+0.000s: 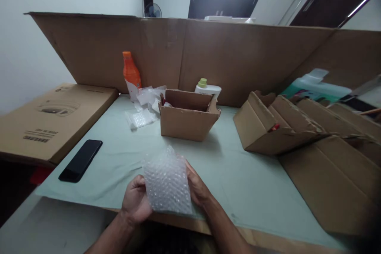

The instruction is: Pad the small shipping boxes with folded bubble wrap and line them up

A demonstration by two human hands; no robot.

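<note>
Clamped between my left hand point(135, 202) and right hand point(198, 188) is a bubble wrap bundle point(167, 184), held over the table's point(119, 158) near edge. Print on the flat carton point(50, 121) and orange bottle point(131, 74) is too small to read.

- I see a bubble wrap sheet point(167, 184), clear and whitish, covered in small air cells.
- It stands roughly upright, slightly curled, top edge crumpled.
- It sits above the table's near edge, pinched at both sides.
</note>
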